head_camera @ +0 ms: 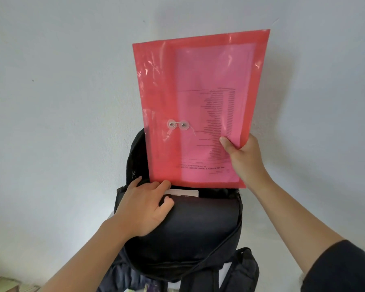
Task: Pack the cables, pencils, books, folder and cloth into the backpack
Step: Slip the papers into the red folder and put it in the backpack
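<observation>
Fingers of the right hand [243,159] pinched the folder [156,85] near its lower right corner. The thumb lay on the front, and the other fingers were hidden behind it. The folder was red and see-through, and it was held upright in front of the pale wall [51,102]. A printed sheet of paper [215,70] showed inside it. A small string clasp [178,124] with two round buttons sat on its front. The bottom edge of the folder was right at the open top of the backpack [198,228], and most of the folder stuck up above it. I could not tell if the edge was already inside. The backpack was black and stood below the folder, with its top zip open. The left hand [143,207] gripped the near rim of the opening. Its fingers [162,184] curled over the rim and its thumb pressed on the front of the bag. A flat white thing [183,193] peeked out of the opening, just beside those fingers. A dark sleeve [346,270] covered the upper right arm.
</observation>
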The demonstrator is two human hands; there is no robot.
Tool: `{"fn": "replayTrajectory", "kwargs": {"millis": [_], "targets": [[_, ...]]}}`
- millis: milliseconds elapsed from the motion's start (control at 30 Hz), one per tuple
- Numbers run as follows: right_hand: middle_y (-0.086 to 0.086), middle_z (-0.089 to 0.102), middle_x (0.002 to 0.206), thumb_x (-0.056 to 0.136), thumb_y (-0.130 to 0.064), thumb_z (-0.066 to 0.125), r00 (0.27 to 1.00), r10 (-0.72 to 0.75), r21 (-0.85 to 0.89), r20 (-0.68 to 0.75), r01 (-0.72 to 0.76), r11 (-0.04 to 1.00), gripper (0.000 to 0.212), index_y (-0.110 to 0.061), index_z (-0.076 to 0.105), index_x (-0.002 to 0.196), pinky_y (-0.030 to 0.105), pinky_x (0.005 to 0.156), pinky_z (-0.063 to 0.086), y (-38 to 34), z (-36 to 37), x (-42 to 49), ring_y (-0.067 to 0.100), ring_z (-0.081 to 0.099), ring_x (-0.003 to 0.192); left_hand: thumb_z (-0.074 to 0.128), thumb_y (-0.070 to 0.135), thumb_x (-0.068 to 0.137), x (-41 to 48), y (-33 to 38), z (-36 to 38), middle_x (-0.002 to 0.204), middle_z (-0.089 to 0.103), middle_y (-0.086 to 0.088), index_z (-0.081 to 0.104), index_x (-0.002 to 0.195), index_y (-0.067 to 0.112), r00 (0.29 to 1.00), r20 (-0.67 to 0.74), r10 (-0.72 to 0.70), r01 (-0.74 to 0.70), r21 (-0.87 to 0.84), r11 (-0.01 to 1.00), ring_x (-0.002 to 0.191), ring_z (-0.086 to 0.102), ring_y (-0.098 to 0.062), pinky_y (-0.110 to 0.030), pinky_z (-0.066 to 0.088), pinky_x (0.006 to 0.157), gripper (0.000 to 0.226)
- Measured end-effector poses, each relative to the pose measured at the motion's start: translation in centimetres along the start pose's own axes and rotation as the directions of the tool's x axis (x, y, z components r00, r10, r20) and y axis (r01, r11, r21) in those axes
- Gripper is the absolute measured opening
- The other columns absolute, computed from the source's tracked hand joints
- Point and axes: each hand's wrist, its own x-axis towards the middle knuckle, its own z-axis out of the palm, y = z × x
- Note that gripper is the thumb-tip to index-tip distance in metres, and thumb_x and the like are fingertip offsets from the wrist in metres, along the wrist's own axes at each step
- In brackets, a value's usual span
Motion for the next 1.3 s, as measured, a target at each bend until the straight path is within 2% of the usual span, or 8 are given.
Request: {"fn": "replayTrajectory", "kwargs": {"millis": [133, 200, 300, 467, 633, 833, 1000, 1300], "targets": [[-0.011, 0.068, 0.111, 0.1, -0.017, 0.063, 0.998, -0.027, -0.094, 0.056, 0.032, 0.995, 0.03, -0.014, 0.065, 0.13, 0.009, 0.084, 0.05, -0.6, 0.4, 0.2, 0.002, 0.065, 0.101, 0.031, 0.043, 0.094, -0.6, 0.2, 1.3, 0.075, 0.059, 0.013, 0.061, 0.102, 0.028, 0.983, -0.184, 0.006, 0.003, 0.048, 0.999, 0.073, 0.058, -0.014, -0.044, 0.033, 0.086, 0.034], [-0.014, 0.067, 0.107, 0.101, -0.016, 0.062, 0.996, -0.052, -0.155, 0.068, 0.062, 0.986, 0.031, -0.014, 0.064, 0.132, 0.007, 0.083, 0.048, -0.8, 0.1, 0.4, -0.003, 0.064, 0.098, 0.033, 0.043, 0.094, -0.6, 0.2, 1.4, 0.074, 0.06, 0.014, 0.061, 0.101, 0.028, 0.977, -0.212, 0.006, 0.005, 0.05, 0.999, 0.072, 0.057, -0.013, -0.041, 0.032, 0.08, 0.033], [-0.029, 0.061, 0.099, 0.102, -0.013, 0.06, 0.99, -0.069, -0.232, 0.123, 0.096, 0.968, 0.03, -0.017, 0.064, 0.131, 0.0, 0.076, 0.044, -0.9, 0.0, 0.5, -0.022, 0.059, 0.086, 0.029, 0.046, 0.095, -0.4, -0.1, 1.1, 0.082, 0.066, 0.013, 0.062, 0.106, 0.027, 0.983, -0.181, 0.042, -0.041, 0.013, 0.999, 0.076, 0.057, -0.013, -0.038, 0.036, 0.082, 0.04], [-0.018, 0.067, 0.105, 0.102, -0.016, 0.06, 0.96, -0.056, -0.265, 0.274, 0.131, 0.955, 0.032, -0.02, 0.064, 0.134, 0.011, 0.085, 0.047, -0.8, 2.5, -0.5, -0.004, 0.062, 0.092, 0.03, 0.046, 0.095, -0.4, -0.5, 0.6, 0.089, 0.07, 0.016, 0.067, 0.109, 0.029, 0.983, -0.153, 0.102, -0.109, -0.039, 0.993, 0.082, 0.061, -0.011, -0.03, 0.037, 0.081, 0.043], [-0.011, 0.07, 0.112, 0.101, -0.015, 0.062, 0.941, -0.039, -0.197, 0.337, 0.111, 0.974, 0.029, -0.016, 0.067, 0.129, 0.009, 0.084, 0.047, -1.1, 5.5, -0.7, 0.0, 0.065, 0.099, 0.026, 0.048, 0.095, -0.6, -0.6, -0.4, 0.103, 0.072, 0.017, 0.069, 0.114, 0.031, 0.989, -0.071, 0.133, -0.138, -0.079, 0.987, 0.093, 0.062, -0.009, -0.032, 0.04, 0.085, 0.049], [-0.01, 0.07, 0.12, 0.1, -0.015, 0.065, 0.895, 0.116, -0.143, 0.431, -0.059, 0.988, 0.032, -0.021, 0.065, 0.131, 0.029, 0.099, 0.051, -1.1, 5.6, 0.3, 0.009, 0.065, 0.113, 0.026, 0.047, 0.092, -0.4, -0.8, -1.2, 0.112, 0.071, 0.02, 0.069, 0.118, 0.034, 0.988, -0.009, 0.157, -0.156, -0.165, 0.974, 0.1, 0.061, -0.002, -0.026, 0.038, 0.088, 0.052], [-0.012, 0.069, 0.12, 0.1, -0.02, 0.064, 0.885, 0.233, -0.106, 0.403, -0.208, 0.972, 0.037, -0.023, 0.06, 0.136, 0.034, 0.103, 0.053, 1.1, 4.1, -2.5, 0.007, 0.064, 0.113, 0.027, 0.047, 0.086, -0.1, -0.3, -1.4, 0.113, 0.07, 0.023, 0.071, 0.114, 0.034, 0.991, -0.008, 0.136, -0.134, -0.215, 0.967, 0.103, 0.061, 0.002, -0.025, 0.04, 0.093, 0.053], [-0.019, 0.07, 0.111, 0.099, -0.023, 0.065, 0.912, 0.18, 0.006, 0.369, -0.196, 0.981, 0.024, -0.043, 0.061, 0.113, 0.014, 0.087, 0.054, 1.5, 3.9, -3.9, -0.003, 0.066, 0.103, 0.021, 0.056, 0.087, 0.2, 0.2, -1.7, 0.109, 0.068, 0.022, 0.069, 0.112, 0.037, 0.993, 0.055, 0.103, -0.091, -0.192, 0.977, 0.103, 0.06, -0.002, -0.029, 0.042, 0.097, 0.057]]}}
